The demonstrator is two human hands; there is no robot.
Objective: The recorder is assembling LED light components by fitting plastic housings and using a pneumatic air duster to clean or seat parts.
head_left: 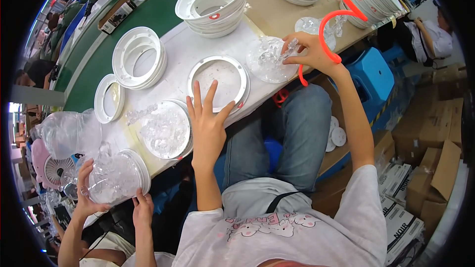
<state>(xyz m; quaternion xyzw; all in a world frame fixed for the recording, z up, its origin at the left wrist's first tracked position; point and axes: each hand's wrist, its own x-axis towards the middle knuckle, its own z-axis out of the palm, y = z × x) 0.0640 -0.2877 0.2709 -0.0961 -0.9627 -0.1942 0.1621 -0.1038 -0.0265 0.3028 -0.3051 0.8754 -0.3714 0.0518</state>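
Note:
My left hand [209, 128] lies with fingers spread on the near rim of a white plastic ring [242, 76], which rests on the worktable. My right hand [311, 54] pinches the crinkled, raised part of a clear plastic disc [264, 71] with thumb and fingers. That disc lies on the table just right of the ring. A second clear plastic piece [309, 25] sits beyond my right wrist. Left of my left hand, a crumpled clear plastic piece [163, 128] rests on a white ring. The exact shape of the plastic under my right fingers is partly hidden.
A coiled orange air hose [330, 17] hangs beside my right hand. Stacks of white rings [210, 0] stand along the table's far side. At left, a co-worker's hands [89, 190] hold a clear-topped ring. A blue stool [371, 76] and cardboard boxes [420, 106] are at right.

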